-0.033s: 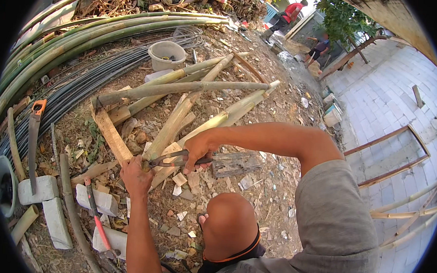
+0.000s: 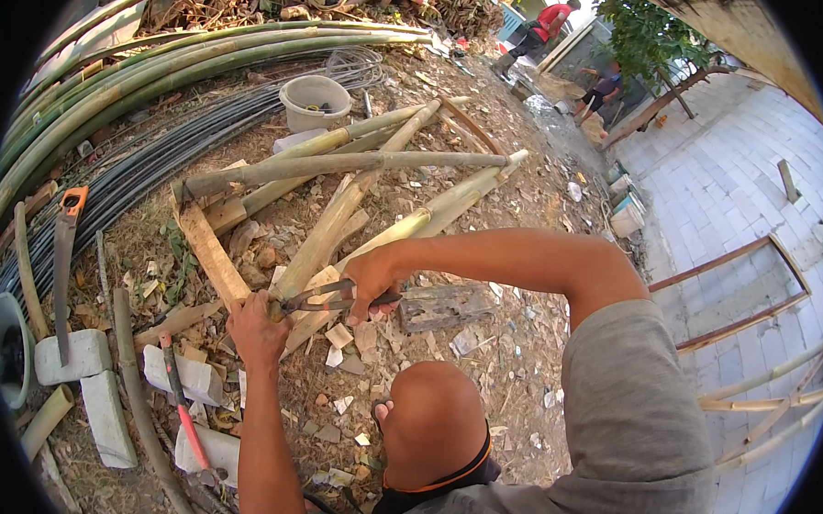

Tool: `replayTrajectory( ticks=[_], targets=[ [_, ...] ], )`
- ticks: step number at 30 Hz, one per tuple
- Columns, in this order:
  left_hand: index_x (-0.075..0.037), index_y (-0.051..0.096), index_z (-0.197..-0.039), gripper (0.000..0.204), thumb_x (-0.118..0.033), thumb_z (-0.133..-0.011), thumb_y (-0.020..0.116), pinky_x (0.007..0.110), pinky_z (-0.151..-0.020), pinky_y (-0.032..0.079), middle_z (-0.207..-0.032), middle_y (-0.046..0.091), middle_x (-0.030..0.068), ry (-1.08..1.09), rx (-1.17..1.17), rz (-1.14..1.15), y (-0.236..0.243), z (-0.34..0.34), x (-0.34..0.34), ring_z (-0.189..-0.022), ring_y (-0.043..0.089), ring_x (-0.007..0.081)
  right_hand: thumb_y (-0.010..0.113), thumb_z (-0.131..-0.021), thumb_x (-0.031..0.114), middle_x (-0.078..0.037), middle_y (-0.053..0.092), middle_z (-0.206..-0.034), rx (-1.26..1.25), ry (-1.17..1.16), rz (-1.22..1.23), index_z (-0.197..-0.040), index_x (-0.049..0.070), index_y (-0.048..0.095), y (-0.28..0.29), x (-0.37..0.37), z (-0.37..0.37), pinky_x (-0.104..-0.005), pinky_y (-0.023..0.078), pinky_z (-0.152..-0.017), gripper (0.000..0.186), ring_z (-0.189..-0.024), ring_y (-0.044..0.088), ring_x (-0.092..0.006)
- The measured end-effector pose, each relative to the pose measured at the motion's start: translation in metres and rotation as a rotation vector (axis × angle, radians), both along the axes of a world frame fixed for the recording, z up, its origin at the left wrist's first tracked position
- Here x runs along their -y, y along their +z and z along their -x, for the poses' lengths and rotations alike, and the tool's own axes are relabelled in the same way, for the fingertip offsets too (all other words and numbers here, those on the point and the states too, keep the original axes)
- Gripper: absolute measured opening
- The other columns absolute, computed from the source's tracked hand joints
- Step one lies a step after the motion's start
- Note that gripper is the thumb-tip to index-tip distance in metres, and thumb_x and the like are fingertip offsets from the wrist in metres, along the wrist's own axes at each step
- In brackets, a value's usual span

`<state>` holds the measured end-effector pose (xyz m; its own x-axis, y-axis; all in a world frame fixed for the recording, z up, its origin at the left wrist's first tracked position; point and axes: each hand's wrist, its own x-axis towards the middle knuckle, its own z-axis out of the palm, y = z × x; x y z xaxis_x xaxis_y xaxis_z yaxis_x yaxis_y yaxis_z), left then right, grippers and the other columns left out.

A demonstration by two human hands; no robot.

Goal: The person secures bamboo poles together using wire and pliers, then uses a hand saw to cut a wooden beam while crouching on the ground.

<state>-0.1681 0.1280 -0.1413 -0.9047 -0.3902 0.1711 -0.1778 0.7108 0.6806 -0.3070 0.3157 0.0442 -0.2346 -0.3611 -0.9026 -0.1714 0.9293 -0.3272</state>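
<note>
Right hand (image 2: 371, 278) is clenched round the handles of some dark pincers (image 2: 323, 293), just left of centre in the frame; left hand (image 2: 259, 331) is grasping the wood right at their jaws, where a bamboo pole (image 2: 325, 230) meets a plank (image 2: 211, 256); whitish bucket (image 2: 309, 119) up top, left of middle, has some dark bits in it; greenish tub (image 2: 24, 332) at the left edge is too shadowy inside to tell.
</note>
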Motion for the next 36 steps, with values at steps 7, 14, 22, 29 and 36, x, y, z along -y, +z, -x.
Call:
replayTrajectory(
  ticks=[7, 14, 22, 29, 36],
  targets=[
    [-0.016, 0.07, -0.109, 0.049, -0.026, -0.066, 0.09, 0.05, -0.099, 0.045, -0.107, 0.07, 0.002, -0.01, -0.035, -0.026, 0.003, 0.001, -0.008, -0.112, 0.059, 0.0297, 0.077, -0.079, 0.016, -0.013, 0.071, -0.085, -1.499, 1.245, 0.532, -0.106, 0.003, 0.065, -0.01, -0.02, -0.02, -0.0499, 0.054, -0.069, 0.032, -0.083, 0.073, -0.0292],
    [-0.014, 0.072, -0.11, 0.048, -0.028, -0.066, 0.088, 0.051, -0.1, 0.045, -0.111, 0.072, 0.0031, -0.025, 0.037, -0.038, 0.005, 0.001, -0.005, -0.113, 0.059, 0.031, 0.076, -0.084, 0.023, -0.019, 0.073, -0.096, -1.073, 0.834, 0.131, -0.108, -0.001, 0.067, -0.025, -0.02, -0.01, -0.0508, 0.054, -0.076, 0.035, -0.089, 0.073, -0.0357],
    [-0.014, 0.071, -0.111, 0.045, -0.025, -0.069, 0.086, 0.051, -0.103, 0.044, -0.114, 0.072, 0.0036, -0.028, 0.061, -0.024, 0.007, 0.002, -0.007, -0.116, 0.058, 0.0318, 0.076, -0.086, 0.028, -0.017, 0.071, -0.091, -1.216, 0.966, 0.159, -0.116, -0.002, 0.063, -0.027, -0.024, -0.019, -0.0565, 0.057, -0.07, 0.045, -0.088, 0.075, -0.0383],
    [-0.014, 0.072, -0.107, 0.043, -0.027, -0.068, 0.087, 0.051, -0.096, 0.047, -0.108, 0.072, 0.0039, 0.017, -0.016, 0.014, 0.002, 0.0, 0.001, -0.113, 0.059, 0.032, 0.066, -0.091, 0.014, -0.017, 0.071, -0.092, -1.202, 1.004, 0.095, -0.108, 0.001, 0.065, -0.042, -0.015, -0.001, -0.0476, 0.056, -0.061, 0.021, -0.086, 0.076, -0.0316],
    [-0.013, 0.071, -0.113, 0.043, -0.026, -0.075, 0.086, 0.051, -0.104, 0.043, -0.114, 0.07, 0.0033, -0.025, 0.061, 0.034, 0.006, 0.005, -0.011, -0.114, 0.057, 0.0309, 0.061, -0.097, 0.017, -0.013, 0.073, -0.103, -1.078, 0.88, 0.221, -0.116, 0.011, 0.064, -0.077, -0.043, 0.054, -0.0502, 0.06, -0.075, 0.02, -0.092, 0.075, -0.0376]
  ],
)
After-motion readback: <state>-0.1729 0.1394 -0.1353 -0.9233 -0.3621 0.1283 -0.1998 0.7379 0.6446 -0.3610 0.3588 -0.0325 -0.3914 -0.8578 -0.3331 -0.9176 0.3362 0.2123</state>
